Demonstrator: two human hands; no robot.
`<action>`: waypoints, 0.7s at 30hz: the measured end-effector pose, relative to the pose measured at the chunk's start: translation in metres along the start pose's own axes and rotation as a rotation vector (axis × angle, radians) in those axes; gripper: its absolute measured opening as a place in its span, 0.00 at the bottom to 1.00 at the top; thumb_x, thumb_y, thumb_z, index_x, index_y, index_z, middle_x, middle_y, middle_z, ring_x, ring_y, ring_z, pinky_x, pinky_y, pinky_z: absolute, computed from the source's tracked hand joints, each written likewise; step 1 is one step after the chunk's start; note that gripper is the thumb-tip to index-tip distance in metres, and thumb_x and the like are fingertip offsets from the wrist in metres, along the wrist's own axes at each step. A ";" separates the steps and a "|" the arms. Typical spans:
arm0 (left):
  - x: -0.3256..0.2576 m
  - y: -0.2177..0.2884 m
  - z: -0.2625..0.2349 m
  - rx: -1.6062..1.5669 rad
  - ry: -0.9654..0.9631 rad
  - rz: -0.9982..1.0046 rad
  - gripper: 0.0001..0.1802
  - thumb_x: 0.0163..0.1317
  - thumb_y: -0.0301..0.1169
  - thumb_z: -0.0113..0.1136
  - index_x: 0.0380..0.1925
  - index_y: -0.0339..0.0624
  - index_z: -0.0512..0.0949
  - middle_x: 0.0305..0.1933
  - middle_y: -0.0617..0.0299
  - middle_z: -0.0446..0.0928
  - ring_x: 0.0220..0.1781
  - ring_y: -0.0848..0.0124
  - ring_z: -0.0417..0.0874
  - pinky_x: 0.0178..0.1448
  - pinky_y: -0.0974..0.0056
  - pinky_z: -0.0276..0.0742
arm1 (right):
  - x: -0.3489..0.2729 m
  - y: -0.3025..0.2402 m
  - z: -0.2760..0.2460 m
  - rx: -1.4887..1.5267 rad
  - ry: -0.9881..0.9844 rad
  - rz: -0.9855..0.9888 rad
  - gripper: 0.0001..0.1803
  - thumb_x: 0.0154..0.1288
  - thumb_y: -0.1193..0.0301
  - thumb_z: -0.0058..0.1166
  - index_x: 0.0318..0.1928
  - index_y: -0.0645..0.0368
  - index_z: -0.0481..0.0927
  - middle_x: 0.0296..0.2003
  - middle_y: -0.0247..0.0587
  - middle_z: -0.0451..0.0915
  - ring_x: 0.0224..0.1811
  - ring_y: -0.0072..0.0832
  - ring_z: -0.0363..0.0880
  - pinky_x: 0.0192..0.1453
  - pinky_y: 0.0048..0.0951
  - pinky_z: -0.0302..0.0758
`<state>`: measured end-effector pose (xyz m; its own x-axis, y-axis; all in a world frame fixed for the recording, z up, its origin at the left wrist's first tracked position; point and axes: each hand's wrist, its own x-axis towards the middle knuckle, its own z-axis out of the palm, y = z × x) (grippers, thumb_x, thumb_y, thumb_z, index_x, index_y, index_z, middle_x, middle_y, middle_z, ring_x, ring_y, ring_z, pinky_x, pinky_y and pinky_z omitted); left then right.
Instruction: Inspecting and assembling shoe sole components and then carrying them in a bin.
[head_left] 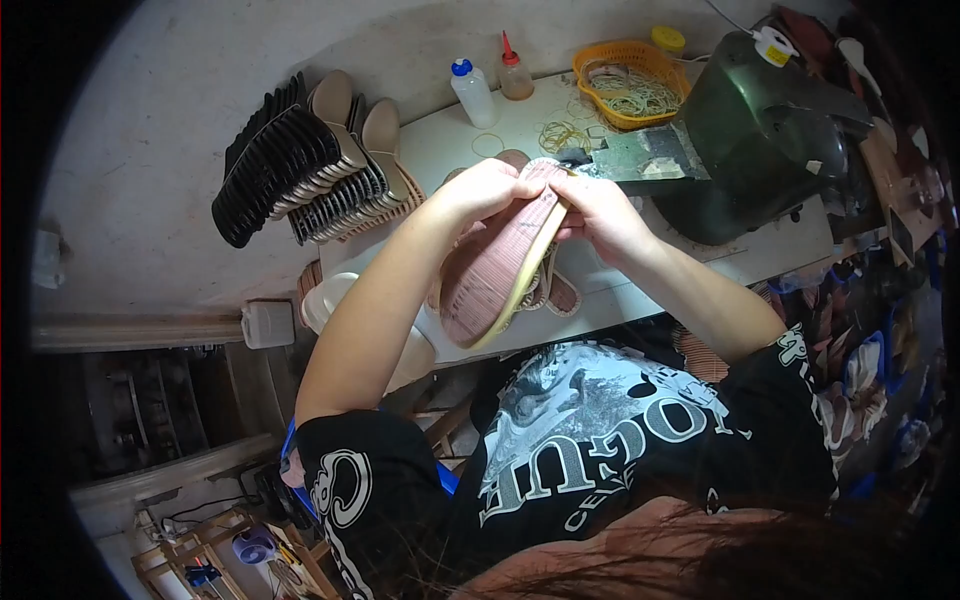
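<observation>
I hold a pink ribbed shoe sole (pixel 492 270) with a cream edge strip above a white worktable (pixel 620 300), its underside turned up. My left hand (pixel 482 190) grips its far end from the left. My right hand (pixel 598 212) pinches the same end and the cream rim from the right. More pink soles (pixel 560 295) lie on the table beneath it.
Stacks of black and beige soles (pixel 305 165) lean at the left. Two squeeze bottles (pixel 490 85), loose rubber bands (pixel 562 135) and an orange basket (pixel 632 85) of bands stand at the back. A dark green machine (pixel 765 130) fills the right.
</observation>
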<state>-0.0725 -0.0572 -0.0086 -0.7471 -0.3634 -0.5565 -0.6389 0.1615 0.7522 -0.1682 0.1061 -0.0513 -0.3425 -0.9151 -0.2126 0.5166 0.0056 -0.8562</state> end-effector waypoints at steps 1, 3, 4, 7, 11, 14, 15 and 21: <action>0.000 0.000 -0.002 0.032 -0.026 -0.030 0.16 0.62 0.42 0.62 0.28 0.39 0.79 0.24 0.61 0.78 0.22 0.75 0.75 0.29 0.68 0.71 | 0.001 0.002 -0.002 -0.014 0.022 0.015 0.16 0.69 0.59 0.51 0.43 0.61 0.77 0.33 0.35 0.81 0.33 0.20 0.81 0.37 0.21 0.79; -0.005 0.003 0.000 0.060 -0.048 -0.058 0.17 0.62 0.44 0.61 0.28 0.39 0.80 0.24 0.60 0.79 0.21 0.74 0.76 0.29 0.67 0.72 | -0.004 0.000 -0.002 -0.032 -0.003 0.027 0.16 0.68 0.59 0.52 0.43 0.61 0.78 0.33 0.35 0.81 0.33 0.20 0.81 0.38 0.21 0.79; -0.011 0.007 0.005 -0.017 -0.036 -0.082 0.19 0.62 0.45 0.61 0.28 0.38 0.80 0.23 0.58 0.79 0.20 0.74 0.76 0.26 0.67 0.71 | -0.008 -0.002 -0.003 -0.047 -0.022 0.040 0.17 0.67 0.59 0.53 0.43 0.62 0.79 0.34 0.35 0.82 0.33 0.20 0.81 0.38 0.21 0.79; -0.013 0.008 0.008 -0.115 -0.040 -0.123 0.21 0.63 0.46 0.59 0.28 0.36 0.80 0.20 0.57 0.79 0.16 0.72 0.76 0.23 0.68 0.70 | -0.032 -0.011 -0.014 -0.054 -0.093 0.177 0.16 0.65 0.63 0.57 0.43 0.64 0.80 0.36 0.37 0.82 0.36 0.20 0.81 0.43 0.23 0.77; -0.009 0.015 0.009 -0.152 -0.048 -0.099 0.24 0.64 0.48 0.57 0.26 0.35 0.81 0.15 0.57 0.76 0.12 0.73 0.74 0.18 0.71 0.66 | -0.076 -0.001 -0.011 -0.081 -0.184 0.232 0.16 0.61 0.67 0.61 0.46 0.65 0.80 0.40 0.38 0.83 0.39 0.20 0.80 0.46 0.24 0.77; 0.001 0.012 0.002 -0.069 -0.034 -0.073 0.26 0.61 0.50 0.59 0.21 0.36 0.80 0.12 0.60 0.74 0.11 0.74 0.71 0.19 0.69 0.65 | -0.084 0.015 -0.004 -0.050 -0.105 0.130 0.16 0.61 0.70 0.61 0.47 0.67 0.81 0.41 0.39 0.83 0.41 0.21 0.80 0.50 0.26 0.76; 0.006 0.011 -0.003 -0.071 -0.036 -0.075 0.26 0.61 0.50 0.59 0.21 0.36 0.80 0.12 0.60 0.74 0.11 0.74 0.71 0.19 0.69 0.65 | -0.081 0.018 -0.003 -0.049 -0.104 0.134 0.16 0.61 0.70 0.61 0.47 0.67 0.81 0.41 0.39 0.83 0.41 0.21 0.80 0.50 0.26 0.76; 0.028 0.005 -0.025 0.164 0.192 0.110 0.32 0.57 0.60 0.58 0.18 0.37 0.79 0.18 0.62 0.74 0.22 0.77 0.71 0.29 0.70 0.67 | -0.053 0.019 -0.002 0.144 -0.004 0.069 0.15 0.62 0.71 0.59 0.46 0.68 0.81 0.40 0.40 0.83 0.42 0.22 0.81 0.50 0.25 0.75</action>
<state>-0.0921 -0.0893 -0.0116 -0.7753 -0.4999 -0.3861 -0.5887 0.3503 0.7285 -0.1421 0.1553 -0.0568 -0.2992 -0.9163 -0.2662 0.6462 0.0107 -0.7631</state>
